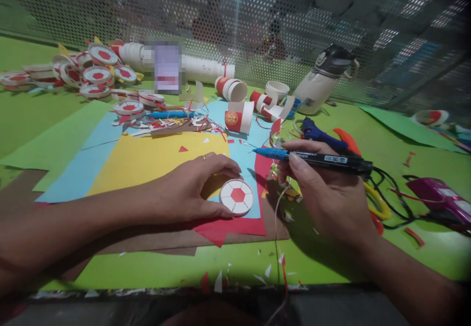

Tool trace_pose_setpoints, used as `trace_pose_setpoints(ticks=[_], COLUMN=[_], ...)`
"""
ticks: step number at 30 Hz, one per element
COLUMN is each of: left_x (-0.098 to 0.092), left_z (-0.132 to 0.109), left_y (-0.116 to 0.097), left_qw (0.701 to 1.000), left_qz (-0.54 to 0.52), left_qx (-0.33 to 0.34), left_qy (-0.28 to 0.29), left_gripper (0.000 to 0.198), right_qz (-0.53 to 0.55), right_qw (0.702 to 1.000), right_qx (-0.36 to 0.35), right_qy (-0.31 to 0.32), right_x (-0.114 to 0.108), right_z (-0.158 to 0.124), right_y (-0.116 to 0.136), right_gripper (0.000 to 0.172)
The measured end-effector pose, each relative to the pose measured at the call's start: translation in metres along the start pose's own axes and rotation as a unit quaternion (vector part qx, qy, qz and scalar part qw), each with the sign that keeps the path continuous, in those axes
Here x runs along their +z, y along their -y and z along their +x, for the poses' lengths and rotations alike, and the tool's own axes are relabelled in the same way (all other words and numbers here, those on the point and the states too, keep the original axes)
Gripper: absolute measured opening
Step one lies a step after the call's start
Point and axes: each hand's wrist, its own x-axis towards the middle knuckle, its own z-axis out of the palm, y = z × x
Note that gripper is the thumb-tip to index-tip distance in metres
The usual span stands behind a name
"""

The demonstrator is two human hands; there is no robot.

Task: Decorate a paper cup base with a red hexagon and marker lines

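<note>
My left hand (191, 184) grips a white round paper disc (227, 197) between thumb and fingers, low over the stacked coloured paper. A red hexagon sits at the disc's centre, with thin dark lines running out to its rim. In my right hand (327, 193) is a black permanent marker (312, 158) with a blue front end. Its tip points left, above and to the right of the disc and apart from it. Under my left hand lie a yellow sheet (162, 159), a light blue sheet (252, 208) and a red sheet (235, 227).
Several finished-looking red-and-white discs (97, 75) are heaped at the back left. Paper cups (238, 118), a tilted bottle (316, 83) and a phone (167, 66) stand behind. A blue glue gun (320, 135), scissors (379, 201) and a purple device (441, 198) lie right. Paper scraps litter the green table.
</note>
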Motion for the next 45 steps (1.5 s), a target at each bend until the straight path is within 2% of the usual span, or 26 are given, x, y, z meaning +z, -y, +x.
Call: trace_pose_setpoints(ticks=[9, 14, 18, 23, 29, 35, 42, 45], left_x=[0.0, -0.002, -0.003, -0.001, 0.002, 0.003, 0.002, 0.002], left_z=[0.0, 0.0, 0.001, 0.001, -0.001, -0.001, -0.001, -0.001], left_y=[0.0, -0.003, -0.004, -0.003, -0.002, -0.001, -0.001, -0.002], left_qw=[1.0, 1.0, 1.0, 1.0, 1.0, 1.0, 1.0, 1.0], left_qz=[0.002, -0.014, -0.027, -0.009, -0.014, -0.016, -0.007, 0.004], left_qx=[-0.005, -0.011, -0.015, -0.007, 0.006, 0.004, 0.007, 0.002], left_qy=[-0.009, 0.004, 0.003, -0.012, -0.021, -0.022, -0.023, -0.024], left_gripper=[0.048, 0.048, 0.048, 0.049, 0.048, 0.051, 0.052, 0.052], right_qz=[-0.019, 0.071, 0.116, 0.089, 0.117, 0.02, -0.002, 0.02], right_qw=[1.0, 0.997, 0.992, 0.993, 0.981, 0.994, 0.994, 0.993], right_qx=[-0.007, 0.009, 0.041, 0.048, 0.103, 0.038, 0.026, 0.05], right_qy=[-0.009, -0.032, -0.004, 0.055, 0.113, 0.101, 0.106, 0.109], right_x=[0.0, 0.0, 0.001, 0.004, 0.009, 0.009, 0.011, 0.013], right_z=[0.001, 0.0, -0.003, -0.008, -0.012, -0.01, -0.012, -0.012], right_y=[0.0, -0.001, 0.001, 0.0, -0.002, 0.004, 0.002, 0.003], right_gripper=[0.012, 0.011, 0.013, 0.009, 0.005, 0.003, 0.004, 0.005])
